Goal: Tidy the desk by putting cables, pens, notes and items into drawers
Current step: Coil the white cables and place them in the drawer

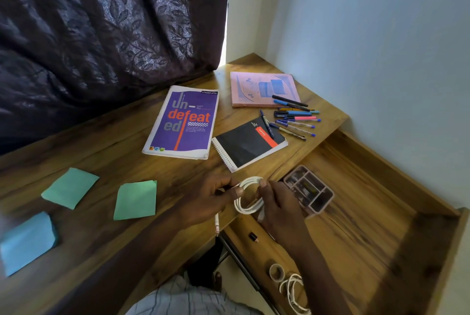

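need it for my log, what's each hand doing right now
Left hand: pinching the white cable coil.
Right hand: holding the same coil.

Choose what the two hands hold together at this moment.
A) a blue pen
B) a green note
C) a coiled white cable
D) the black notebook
C: the left hand and the right hand both pinch the coiled white cable, while the pens lie untouched on the desk.

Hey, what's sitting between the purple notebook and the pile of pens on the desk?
The black spiral notebook, with one blue pen lying across its far corner, seen in the head view.
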